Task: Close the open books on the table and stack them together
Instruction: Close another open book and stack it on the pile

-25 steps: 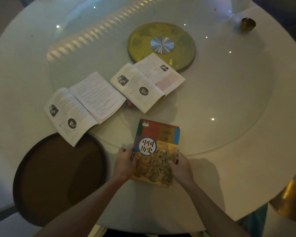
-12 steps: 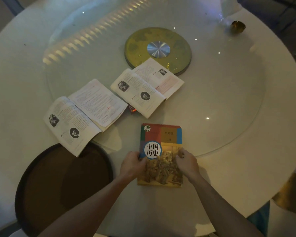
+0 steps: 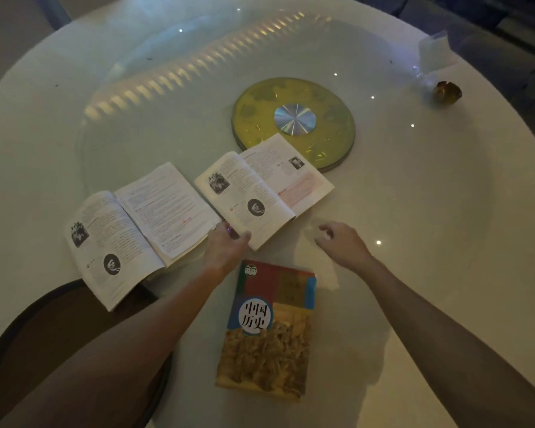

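A closed book (image 3: 267, 332) with a colourful cover lies flat near the table's front edge, and no hand touches it. Two open books lie beyond it: one on the left (image 3: 136, 227) and one in the middle (image 3: 260, 189). My left hand (image 3: 226, 247) is at the near-left corner of the middle open book, thumb on the page and fingers at its edge. To the right of that book's near corner, my right hand (image 3: 342, 242) hovers with fingers apart and nothing in it.
A yellow disc with a silver centre (image 3: 294, 118) sits under the glass turntable, just behind the middle book. A dark round tray (image 3: 44, 335) lies at the front left, under the left book's corner. A small golden object (image 3: 447, 92) and a clear wrapper (image 3: 434, 50) sit far right.
Both hands have let go of the closed book and moved forward. The left hand has reached the middle open book's corner, and the right hand has opened beside it.
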Demonstrator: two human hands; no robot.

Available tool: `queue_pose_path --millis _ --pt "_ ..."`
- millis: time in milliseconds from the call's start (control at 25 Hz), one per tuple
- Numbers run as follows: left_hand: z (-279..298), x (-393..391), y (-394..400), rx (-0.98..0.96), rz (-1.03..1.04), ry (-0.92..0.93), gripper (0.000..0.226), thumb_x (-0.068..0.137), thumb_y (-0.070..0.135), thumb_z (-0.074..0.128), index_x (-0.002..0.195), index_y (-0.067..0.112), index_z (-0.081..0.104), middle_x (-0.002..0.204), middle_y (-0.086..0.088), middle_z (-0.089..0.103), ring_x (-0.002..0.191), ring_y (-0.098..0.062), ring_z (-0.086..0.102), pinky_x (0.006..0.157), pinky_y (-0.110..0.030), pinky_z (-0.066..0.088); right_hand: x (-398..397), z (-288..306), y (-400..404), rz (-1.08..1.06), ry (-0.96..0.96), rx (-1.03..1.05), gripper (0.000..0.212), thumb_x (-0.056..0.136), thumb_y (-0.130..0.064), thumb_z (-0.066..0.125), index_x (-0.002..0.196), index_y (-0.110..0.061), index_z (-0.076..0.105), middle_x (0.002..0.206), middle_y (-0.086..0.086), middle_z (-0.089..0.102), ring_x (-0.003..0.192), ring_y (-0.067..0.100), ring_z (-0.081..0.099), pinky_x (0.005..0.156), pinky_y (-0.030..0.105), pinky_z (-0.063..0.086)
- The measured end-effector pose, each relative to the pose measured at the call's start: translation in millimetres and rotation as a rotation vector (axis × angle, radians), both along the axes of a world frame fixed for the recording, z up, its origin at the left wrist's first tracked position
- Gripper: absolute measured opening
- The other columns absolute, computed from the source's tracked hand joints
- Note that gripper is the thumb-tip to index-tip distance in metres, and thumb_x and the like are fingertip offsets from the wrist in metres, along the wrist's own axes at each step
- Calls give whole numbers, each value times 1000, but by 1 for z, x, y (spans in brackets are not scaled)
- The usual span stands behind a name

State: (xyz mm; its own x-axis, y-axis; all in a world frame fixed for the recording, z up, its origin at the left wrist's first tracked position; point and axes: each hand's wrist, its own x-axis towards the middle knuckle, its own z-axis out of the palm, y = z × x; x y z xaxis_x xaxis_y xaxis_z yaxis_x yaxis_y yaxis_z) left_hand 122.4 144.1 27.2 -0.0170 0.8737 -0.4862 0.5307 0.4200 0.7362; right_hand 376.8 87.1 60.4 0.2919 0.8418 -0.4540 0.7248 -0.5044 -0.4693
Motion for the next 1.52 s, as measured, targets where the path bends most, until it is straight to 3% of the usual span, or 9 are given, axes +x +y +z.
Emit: queue_pose_path --millis 280,520,720,880,960,1080,1240,1400,1520 --pt "-14 42 52 -206 430 -2 70 86 36 73 139 8 38 137 -16 43 123 -37 52 93 -46 54 30 -2 118 138 -7 53 63 95 -29 65 153 -9 48 154 14 53 140 31 51 109 39 42" --pt "-44 49 57 -185 538 -2 60 84 32 77 125 9 39 129 -16 57 116 -35 60 91 -50 56 55 -51 159 -31 31 -2 58 86 -32 69 138 -9 55 135 16 62 124 37 60 101 48 54" --pt "-41 60 58 -216 636 -49 61 84 31 80 117 15 31 122 -13 56 117 -32 59 81 -40 53 56 -81 165 -162 -65 -49 69 87 -40 68 142 -5 47 145 18 41 129 39 51 105 48 47" --pt "-45 68 58 -258 709 -112 81 72 43 86 129 4 43 119 -6 60 108 -28 61 88 -45 55 54 -90 171 -123 -245 -69 80 82 -49 72 141 -3 43 147 21 41 137 39 38 107 48 40" --pt "-46 73 52 -284 691 -135 88 61 50 84 130 6 52 124 -10 65 107 -31 67 90 -48 57 58 -89 173 -106 -245 -83 90 78 -52 78 143 -3 40 147 20 43 138 39 39 107 48 41" --pt "-43 74 44 -262 667 -148 65 71 39 85 122 8 60 119 -11 69 100 -29 70 85 -44 60 68 -91 164 -139 -147 -146 93 72 -50 84 144 -10 40 146 18 49 138 38 43 110 50 43" --pt "-18 71 46 -148 599 -221 41 83 24 81 113 14 54 109 -3 68 91 -19 69 83 -41 61 70 -90 138 -210 -65 -80 54 74 -25 71 124 -11 59 133 18 58 122 39 57 99 48 53" --pt "12 85 49 67 313 -272 40 87 17 76 119 18 52 106 -5 66 92 -21 71 78 -43 63 61 -85 97 -285 162 -74 42 76 -9 62 119 -12 57 114 11 67 98 33 69 68 45 63" --pt "20 113 50 60 47 -320 35 88 19 75 119 13 60 105 -7 67 95 -26 70 81 -43 62 59 -79 58 -403 331 -53 43 84 -6 65 123 -12 48 115 7 62 97 27 65 55 38 56"
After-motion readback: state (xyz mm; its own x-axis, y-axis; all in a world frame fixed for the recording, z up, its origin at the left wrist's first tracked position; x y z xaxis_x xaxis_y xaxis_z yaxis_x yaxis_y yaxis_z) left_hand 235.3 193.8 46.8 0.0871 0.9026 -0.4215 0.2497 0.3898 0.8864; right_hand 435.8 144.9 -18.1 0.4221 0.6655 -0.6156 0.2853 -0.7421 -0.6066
